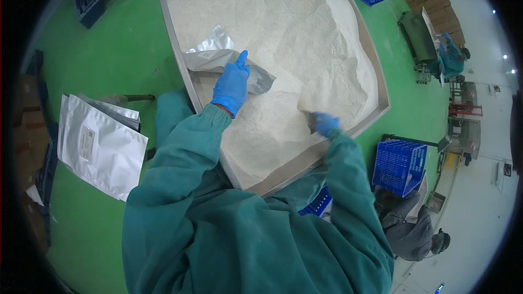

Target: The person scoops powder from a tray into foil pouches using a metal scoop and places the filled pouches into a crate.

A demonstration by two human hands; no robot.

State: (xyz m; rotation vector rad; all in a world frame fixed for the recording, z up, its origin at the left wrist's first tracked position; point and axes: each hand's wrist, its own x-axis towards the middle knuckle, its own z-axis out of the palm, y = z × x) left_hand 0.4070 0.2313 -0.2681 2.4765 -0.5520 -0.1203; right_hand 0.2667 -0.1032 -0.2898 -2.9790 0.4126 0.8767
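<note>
My left hand [231, 84] grips the foil bag [218, 57] at ten o'clock; right hand [326, 123] clutches a scoop [311, 108] in powder [294, 38]. Bag looks nearly unfilled.

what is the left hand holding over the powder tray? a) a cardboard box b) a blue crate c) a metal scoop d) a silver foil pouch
d: the left hand in a blue glove grips a silver foil pouch lying open over the white powder in the tray.

A big shallow tray [177, 43] holds a heap of white powder [289, 32]. The left hand [231, 84] — blue-gloved — grips an open silver pouch [218, 54]; the right hand [326, 123] digs into the powder. More pouches [101, 147] lie on the green floor [125, 49].
</note>
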